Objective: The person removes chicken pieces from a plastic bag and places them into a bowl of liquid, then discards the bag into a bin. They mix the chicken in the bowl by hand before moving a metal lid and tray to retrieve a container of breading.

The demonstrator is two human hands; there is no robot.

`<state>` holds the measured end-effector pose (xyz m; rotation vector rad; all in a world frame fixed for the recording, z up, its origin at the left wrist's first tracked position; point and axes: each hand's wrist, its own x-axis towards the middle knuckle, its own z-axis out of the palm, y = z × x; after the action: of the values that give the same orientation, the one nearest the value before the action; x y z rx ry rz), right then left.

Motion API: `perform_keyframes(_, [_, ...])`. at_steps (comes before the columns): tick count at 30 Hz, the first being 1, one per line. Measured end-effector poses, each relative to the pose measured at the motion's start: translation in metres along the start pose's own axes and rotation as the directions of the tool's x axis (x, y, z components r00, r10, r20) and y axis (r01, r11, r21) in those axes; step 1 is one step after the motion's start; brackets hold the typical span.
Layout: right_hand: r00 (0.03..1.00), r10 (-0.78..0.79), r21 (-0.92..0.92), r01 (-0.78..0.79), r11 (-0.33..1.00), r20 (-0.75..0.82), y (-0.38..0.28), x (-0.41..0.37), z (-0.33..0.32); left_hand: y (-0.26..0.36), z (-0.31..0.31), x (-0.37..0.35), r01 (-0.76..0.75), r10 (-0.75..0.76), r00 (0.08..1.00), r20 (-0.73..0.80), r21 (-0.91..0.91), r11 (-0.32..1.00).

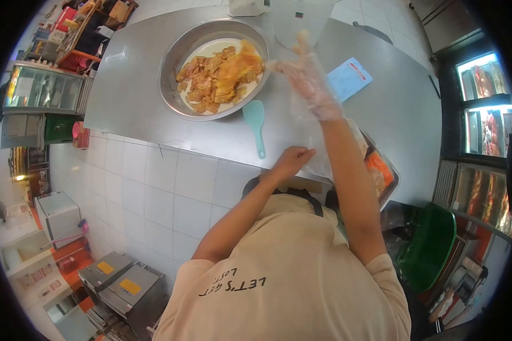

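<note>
My right hand point(313, 85), in a clear plastic glove, is open with its fingers spread beside the rim of a wide metal bowl point(169, 94). Pale powder lines the bowl, and orange-yellow marinated meat slices point(213, 79) are heaped on it. The slices on the right are smeared by motion. My bare left hand point(293, 162) rests closed at the table's near edge, fingertips by a sheet of clear plastic; whatever it may hold is hidden. A mint-green rice paddle point(256, 122) lies between the bowl and my left hand.
Beyond my right hand stands a translucent tub point(301, 23). A blue-and-white packet point(350, 78) lies right of it on the steel table point(404, 119). A tray point(393, 190) with an orange package point(379, 169) sits by my right forearm. A green bin point(435, 244) is at lower right.
</note>
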<state>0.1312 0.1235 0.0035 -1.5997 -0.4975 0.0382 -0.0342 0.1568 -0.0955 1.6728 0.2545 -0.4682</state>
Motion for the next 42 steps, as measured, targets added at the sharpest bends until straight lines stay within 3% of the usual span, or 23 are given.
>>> perform_keyframes(1, [0.996,-0.085,-0.504,0.057,0.862,-0.033,0.004,-0.003,-0.008,0.004,-0.005,-0.001,-0.004,0.003,0.999,0.034,0.008,1.0])
perform_keyframes(3, [0.974,-0.211,-0.557,0.224,0.8,0.089,-0.019,-0.033,-0.054,0.01,-0.015,0.0,-0.011,0.011,0.997,0.078,0.003,1.0])
perform_keyframes(4, [0.989,-0.127,-0.771,0.14,0.621,0.078,-0.024,-0.049,-0.075,0.011,-0.018,0.001,-0.029,0.032,0.997,0.071,-0.043,0.999])
perform_keyframes(5, [0.865,0.416,-0.565,-0.498,0.657,-0.279,-0.049,-0.061,-0.081,0.013,-0.02,0.001,-0.046,0.052,0.997,0.064,-0.09,0.995])
perform_keyframes(8, [0.723,0.553,-0.436,-0.69,0.577,-0.413,-0.011,-0.128,-0.125,0.023,-0.025,0.006,-0.089,0.104,0.991,0.086,-0.156,0.984])
perform_keyframes(10, [0.678,0.635,-0.714,-0.645,0.273,-0.369,-0.009,-0.152,-0.132,0.034,-0.028,0.005,-0.092,0.111,0.982,0.15,-0.129,0.987])
perform_keyframes(11, [0.68,0.523,-0.705,-0.682,0.195,-0.514,-0.064,-0.139,-0.095,0.035,-0.028,0.004,-0.126,0.145,0.976,0.164,-0.122,0.984])
perform_keyframes(12, [0.652,0.523,-0.68,-0.712,0.173,-0.55,-0.06,-0.148,-0.097,0.039,-0.027,0.0,-0.161,0.179,0.968,0.176,-0.114,0.98])
perform_keyframes(14, [0.801,0.469,-0.794,-0.536,0.285,-0.372,-0.031,-0.154,-0.107,0.047,-0.026,-0.007,-0.176,0.191,0.954,0.231,-0.083,0.981])
perform_keyframes(15, [0.79,0.462,-0.78,-0.561,0.277,-0.404,-0.016,-0.159,-0.111,0.047,-0.024,-0.009,-0.208,0.219,0.949,0.228,-0.07,0.976])
perform_keyframes(17, [0.77,0.602,-0.931,-0.347,0.113,-0.213,0.014,-0.169,-0.118,0.051,-0.021,-0.01,-0.248,0.253,0.936,0.244,-0.05,0.967])
perform_keyframes(21, [0.758,0.646,-0.926,-0.301,0.228,-0.088,0.057,-0.186,-0.127,0.062,-0.016,-0.015,-0.312,0.308,0.905,0.292,-0.036,0.949])
perform_keyframes(23, [0.845,0.502,-0.34,-0.535,0.774,-0.186,0.074,-0.196,-0.125,0.065,-0.014,-0.016,-0.338,0.331,0.894,0.302,-0.029,0.941])
perform_keyframes(24, [0.846,0.496,-0.334,-0.534,0.777,-0.197,0.069,-0.195,-0.123,0.064,-0.013,-0.016,-0.343,0.327,0.892,0.313,-0.003,0.939])
perform_keyframes(25, [0.866,0.492,-0.744,-0.386,0.545,-0.089,0.058,-0.193,-0.121,0.063,-0.012,-0.016,-0.346,0.321,0.891,0.322,0.021,0.938])
perform_keyframes(26, [0.847,0.532,-0.973,-0.113,0.202,0.012,0.049,-0.192,-0.118,0.061,-0.011,-0.015,-0.349,0.322,0.888,0.328,0.026,0.937])
perform_keyframes(27, [0.849,0.529,-0.972,-0.119,0.204,0.007,0.045,-0.196,-0.117,0.058,-0.011,-0.013,-0.338,0.316,0.889,0.332,0.01,0.941])
perform_keyframes(29, [0.965,0.255,-0.929,-0.149,0.34,-0.061,0.038,-0.205,-0.117,0.051,-0.009,-0.011,-0.326,0.307,0.889,0.341,-0.001,0.945])
perform_keyframes(30, [0.965,0.251,-0.927,-0.155,0.343,-0.069,0.038,-0.206,-0.116,0.047,-0.009,-0.01,-0.335,0.315,0.889,0.331,0.002,0.942])
perform_keyframes(32, [0.746,0.662,-0.976,-0.191,0.107,-0.073,0.037,-0.203,-0.12,0.043,-0.009,-0.005,-0.363,0.339,0.881,0.33,0.012,0.932])
perform_keyframes(36, [0.867,0.493,-0.994,-0.103,0.033,-0.074,0.064,-0.221,-0.116,0.04,-0.01,0.0,-0.323,0.282,0.902,0.329,0.079,0.943])
perform_keyframes(38, [0.881,0.419,-0.947,-0.295,0.123,-0.22,0.079,-0.227,-0.119,0.041,-0.011,0.003,-0.325,0.279,0.905,0.322,0.1,0.94])
perform_keyframes(42, [0.896,0.342,-0.895,-0.373,0.243,-0.281,0.061,-0.224,-0.121,0.034,-0.017,0.007,-0.28,0.248,0.934,0.256,0.099,0.955])
